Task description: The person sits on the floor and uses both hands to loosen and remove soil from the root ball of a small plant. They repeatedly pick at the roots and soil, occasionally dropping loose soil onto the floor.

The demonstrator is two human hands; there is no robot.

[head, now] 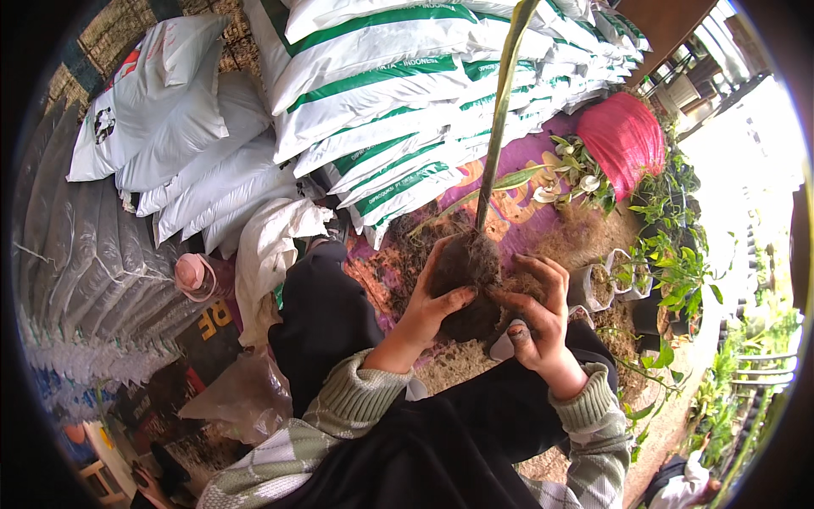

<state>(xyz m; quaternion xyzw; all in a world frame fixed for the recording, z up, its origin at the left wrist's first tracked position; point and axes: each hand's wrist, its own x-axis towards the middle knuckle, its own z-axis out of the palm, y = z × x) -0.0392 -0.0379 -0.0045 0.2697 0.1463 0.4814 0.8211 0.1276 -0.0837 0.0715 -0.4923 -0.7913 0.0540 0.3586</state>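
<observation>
A single plant with a tall upright stem or leaf (495, 146) stands above a dark clump of roots and soil (467, 270). My left hand (432, 302) grips this root clump from the left, its thumb across the front. At the clump's right side, the index fingertip of my right hand (540, 308) touches brown root fibres (488, 257). The other right fingers are spread apart, and soil stains the fingertips. Below the clump is a dark rounded mass (470, 321), partly behind my hands; whether it is a pot or soil is unclear.
White sacks with green bands (381, 83) are stacked ahead, beside plain white sacks (191, 127). A red mesh sack (623, 143) lies at right near potted plants (683, 254). Loose soil covers part of the purple printed sheet (509, 223). A pink-lidded container (193, 275) stands left; another person (683, 483) is at lower right.
</observation>
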